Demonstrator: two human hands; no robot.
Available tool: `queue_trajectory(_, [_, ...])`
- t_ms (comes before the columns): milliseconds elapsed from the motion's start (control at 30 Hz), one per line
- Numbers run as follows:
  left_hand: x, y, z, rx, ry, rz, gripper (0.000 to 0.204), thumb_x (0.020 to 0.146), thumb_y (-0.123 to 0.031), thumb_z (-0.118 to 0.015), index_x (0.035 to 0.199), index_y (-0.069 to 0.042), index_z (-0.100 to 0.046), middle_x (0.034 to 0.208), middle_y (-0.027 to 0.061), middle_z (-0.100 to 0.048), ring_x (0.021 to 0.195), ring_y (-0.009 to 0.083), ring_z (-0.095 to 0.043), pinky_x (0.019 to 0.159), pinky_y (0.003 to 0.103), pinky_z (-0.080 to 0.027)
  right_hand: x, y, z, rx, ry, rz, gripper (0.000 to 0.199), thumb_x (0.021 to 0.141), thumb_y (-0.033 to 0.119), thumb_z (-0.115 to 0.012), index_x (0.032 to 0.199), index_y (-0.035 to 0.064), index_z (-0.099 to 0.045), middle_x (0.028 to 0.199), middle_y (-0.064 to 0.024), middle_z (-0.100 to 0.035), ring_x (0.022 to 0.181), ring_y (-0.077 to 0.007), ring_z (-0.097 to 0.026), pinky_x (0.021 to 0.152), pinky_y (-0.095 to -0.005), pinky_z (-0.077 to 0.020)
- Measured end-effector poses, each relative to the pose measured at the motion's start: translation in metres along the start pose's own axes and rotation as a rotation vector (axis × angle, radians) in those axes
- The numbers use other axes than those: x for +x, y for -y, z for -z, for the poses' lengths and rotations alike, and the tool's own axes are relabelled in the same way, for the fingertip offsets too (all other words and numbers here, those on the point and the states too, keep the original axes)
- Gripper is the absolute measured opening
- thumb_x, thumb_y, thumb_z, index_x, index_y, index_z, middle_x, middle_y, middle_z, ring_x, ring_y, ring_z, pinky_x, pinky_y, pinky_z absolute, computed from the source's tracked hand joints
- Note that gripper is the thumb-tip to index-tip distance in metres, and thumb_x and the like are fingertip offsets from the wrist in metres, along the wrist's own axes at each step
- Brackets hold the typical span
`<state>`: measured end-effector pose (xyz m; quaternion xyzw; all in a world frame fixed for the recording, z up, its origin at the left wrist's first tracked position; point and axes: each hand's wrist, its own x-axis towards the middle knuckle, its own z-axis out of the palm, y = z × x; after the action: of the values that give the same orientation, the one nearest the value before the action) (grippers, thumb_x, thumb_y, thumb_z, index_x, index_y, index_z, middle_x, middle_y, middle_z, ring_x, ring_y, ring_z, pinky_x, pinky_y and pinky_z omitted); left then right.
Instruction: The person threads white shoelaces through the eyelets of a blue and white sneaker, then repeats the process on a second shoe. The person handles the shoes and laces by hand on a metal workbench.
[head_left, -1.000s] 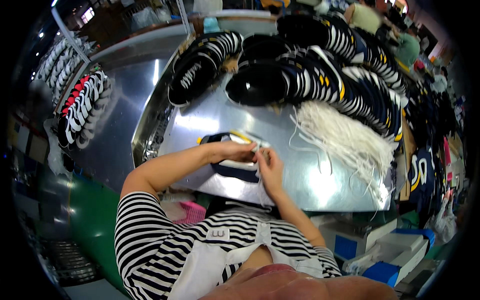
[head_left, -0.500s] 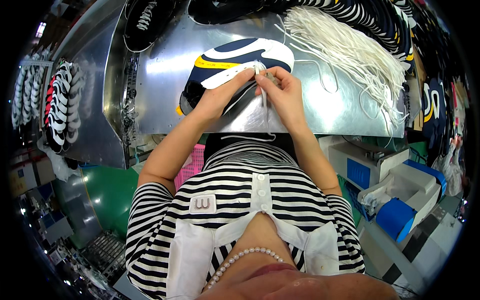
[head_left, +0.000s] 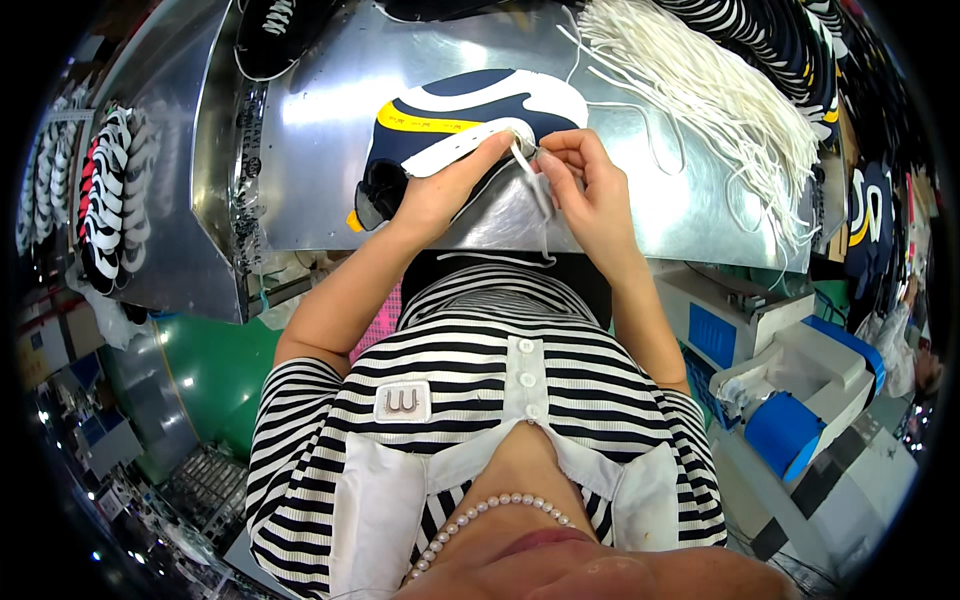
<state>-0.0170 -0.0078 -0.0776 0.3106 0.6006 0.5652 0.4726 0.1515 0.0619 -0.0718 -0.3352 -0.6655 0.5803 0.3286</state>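
A navy, white and yellow shoe upper (head_left: 485,100) lies on its side on the metal bench. Its white eyelet strip (head_left: 438,157) faces me. My left hand (head_left: 445,193) is closed on that strip, thumb pressed on top near its right end. Just right of it, my right hand (head_left: 592,192) is closed in a pinch at the upper's edge, thumb against index finger. A white shoelace (head_left: 541,190) comes from the strip between my hands and hangs toward the bench's front edge. What exactly sits in the right fingertips is partly hidden.
A thick bundle of white shoelaces (head_left: 700,100) lies at the right of the metal bench (head_left: 310,190). Behind it, more uppers (head_left: 750,50) are stacked in a row. A black shoe upper (head_left: 275,35) lies far left. Below right stands a grey and blue machine (head_left: 790,400).
My right hand has shifted a little right, away from my left thumb, and its fingers have turned. The lace between my hands now slants to the right. My left hand keeps its hold.
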Motion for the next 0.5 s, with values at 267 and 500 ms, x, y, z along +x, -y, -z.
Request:
queue_trajectory(267, [-0.001,0.009,0.0,0.125,0.039,-0.174,0.022,0.093,-0.015,-0.069,0.11,0.0,-0.07,0.102,0.0019,-0.072,0.091,0.0092,-0.066,0.078,0.022,-0.051,0.01,0.003,0.009,-0.091,0.097,-0.047,0.013,0.096,0.005,-0.058,0.107,-0.0028,-0.056,0.083,-0.0062,-0.071,0.061,-0.0049,-0.052,0.057,-0.0198,-0.0429])
queue_trajectory(500, [-0.011,0.026,0.004,0.419,0.037,-0.328,0.024,0.094,-0.017,-0.066,0.112,-0.002,-0.068,0.108,0.0072,-0.072,0.098,0.0176,-0.068,0.085,0.029,-0.052,0.024,-0.008,-0.016,-0.385,0.125,-0.102,0.024,0.09,0.016,-0.061,0.104,-0.0007,-0.052,0.075,-0.019,-0.066,0.075,-0.0397,-0.066,0.071,-0.0452,-0.0512])
